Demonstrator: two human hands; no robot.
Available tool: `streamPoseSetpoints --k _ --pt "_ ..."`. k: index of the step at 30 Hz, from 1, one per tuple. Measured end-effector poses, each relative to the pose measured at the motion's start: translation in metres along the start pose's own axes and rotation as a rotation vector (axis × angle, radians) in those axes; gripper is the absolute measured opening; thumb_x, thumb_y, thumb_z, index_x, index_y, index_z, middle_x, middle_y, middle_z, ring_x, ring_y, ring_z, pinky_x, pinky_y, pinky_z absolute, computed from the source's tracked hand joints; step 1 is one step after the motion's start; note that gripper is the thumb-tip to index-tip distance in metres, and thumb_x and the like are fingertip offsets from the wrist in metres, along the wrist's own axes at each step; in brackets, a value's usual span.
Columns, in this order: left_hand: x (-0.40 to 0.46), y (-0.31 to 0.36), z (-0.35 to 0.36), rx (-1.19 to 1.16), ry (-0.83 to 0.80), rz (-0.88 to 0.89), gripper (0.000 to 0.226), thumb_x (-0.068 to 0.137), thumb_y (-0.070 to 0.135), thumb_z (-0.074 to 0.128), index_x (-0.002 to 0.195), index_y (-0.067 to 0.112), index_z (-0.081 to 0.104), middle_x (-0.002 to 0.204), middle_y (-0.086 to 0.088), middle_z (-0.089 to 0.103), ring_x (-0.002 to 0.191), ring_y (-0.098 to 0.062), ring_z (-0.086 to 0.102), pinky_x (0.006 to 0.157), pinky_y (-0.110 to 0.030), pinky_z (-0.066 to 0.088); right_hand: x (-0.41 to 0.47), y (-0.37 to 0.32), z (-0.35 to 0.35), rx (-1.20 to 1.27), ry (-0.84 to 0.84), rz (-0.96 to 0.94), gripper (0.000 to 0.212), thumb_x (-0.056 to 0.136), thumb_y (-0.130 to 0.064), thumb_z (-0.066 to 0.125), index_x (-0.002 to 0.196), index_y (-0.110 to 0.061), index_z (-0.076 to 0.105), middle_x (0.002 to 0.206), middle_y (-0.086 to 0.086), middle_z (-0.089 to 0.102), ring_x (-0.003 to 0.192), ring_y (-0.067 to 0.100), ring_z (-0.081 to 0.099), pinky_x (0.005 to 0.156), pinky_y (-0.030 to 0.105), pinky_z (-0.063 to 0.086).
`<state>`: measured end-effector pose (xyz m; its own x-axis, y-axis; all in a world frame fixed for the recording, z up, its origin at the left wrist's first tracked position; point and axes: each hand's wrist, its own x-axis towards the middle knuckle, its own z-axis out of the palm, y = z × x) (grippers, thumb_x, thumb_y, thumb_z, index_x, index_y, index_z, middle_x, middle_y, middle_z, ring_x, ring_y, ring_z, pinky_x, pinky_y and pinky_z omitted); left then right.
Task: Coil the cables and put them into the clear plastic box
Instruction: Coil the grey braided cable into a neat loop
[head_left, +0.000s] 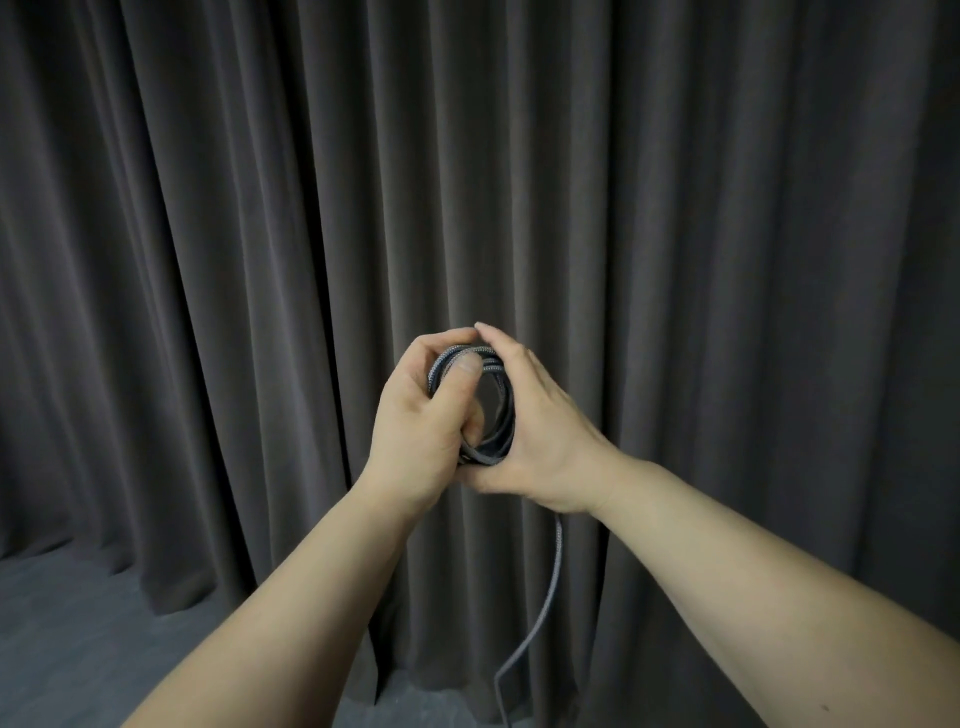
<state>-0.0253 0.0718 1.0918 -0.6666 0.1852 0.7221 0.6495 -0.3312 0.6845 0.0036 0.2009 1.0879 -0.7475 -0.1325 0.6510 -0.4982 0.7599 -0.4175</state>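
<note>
Coiling is under way: the cable (470, 400) is gripped as a small coil by both hands, left hand (423, 415) and right hand (540, 431), mid-air before the curtain (208, 260). A loose tail hanging toward the floor remains to be wound; no box is seen.

Legible text, labels, brands, numbers, signs: none.

Nothing in the head view carries readable lettering or markings on any surface.
</note>
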Motion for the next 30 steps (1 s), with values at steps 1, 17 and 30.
streamPoseSetpoints --k 1,17,30 --pt "0.000 -0.002 0.000 0.047 0.003 0.005 0.013 0.097 0.016 0.054 0.109 0.018 0.060 0.049 0.006 0.050 0.046 -0.009 0.047 0.050 -0.020 0.044 0.001 0.001 -0.001 -0.030 -0.007 0.012 0.118 0.057 -0.040 0.084 0.146 -0.042 0.006 0.145 -0.012 0.028 0.133 0.014 0.039 0.108 0.032 0.037" --pt "-0.013 -0.015 -0.005 0.136 0.142 -0.008 0.025 0.094 0.018 0.059 0.118 0.023 0.061 0.082 0.008 0.068 0.077 -0.010 0.066 0.080 -0.031 0.055 -0.002 0.002 0.013 0.005 0.041 0.035 0.112 0.055 -0.039 0.083 0.141 -0.045 0.012 0.141 -0.013 0.032 0.129 0.015 0.043 0.104 0.035 0.041" --pt "-0.007 -0.004 -0.008 -0.379 0.170 -0.159 0.017 0.099 0.019 0.051 0.105 0.006 0.062 0.050 0.007 0.028 0.043 -0.006 0.021 0.041 -0.019 0.023 -0.015 0.007 0.003 -0.149 -0.017 -0.010 0.122 0.064 -0.058 0.078 0.150 -0.038 -0.007 0.151 -0.009 0.029 0.133 0.014 0.042 0.106 0.031 0.037"
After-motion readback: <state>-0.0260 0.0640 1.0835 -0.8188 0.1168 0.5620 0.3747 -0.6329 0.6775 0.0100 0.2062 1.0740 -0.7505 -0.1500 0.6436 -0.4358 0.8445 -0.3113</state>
